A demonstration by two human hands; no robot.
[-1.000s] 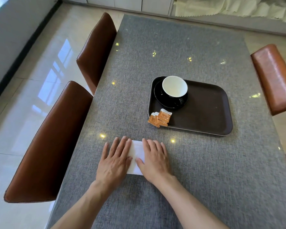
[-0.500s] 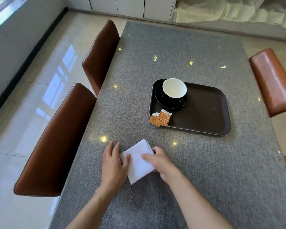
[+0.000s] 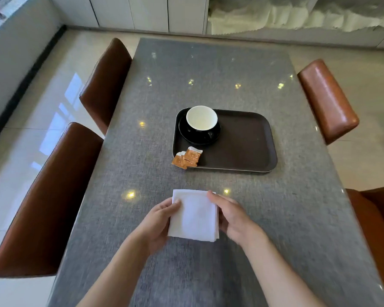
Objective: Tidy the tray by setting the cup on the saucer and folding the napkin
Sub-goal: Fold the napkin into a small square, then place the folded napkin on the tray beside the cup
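A white napkin [image 3: 194, 216], folded into a small square with several layers, is held just above the table near its front. My left hand [image 3: 156, 224] grips its left edge with the thumb on top. My right hand [image 3: 233, 218] grips its right edge, thumb near the far corner. A dark brown tray [image 3: 246, 147] lies farther back at the table's middle. In its left end a cup [image 3: 201, 118], white inside and black outside, stands upright on a black saucer [image 3: 186, 135].
Three orange sachets [image 3: 186, 157] lie at the tray's near left corner, partly over its rim. The grey cloth-covered table [image 3: 208, 74] is flanked by two brown leather chairs [image 3: 53, 196] on the left and two more on the right [image 3: 326, 98].
Both hands went from pressing flat on the napkin to gripping its edges and lifting it. The napkin has turned from skewed to square with the table. The camera tilted up.
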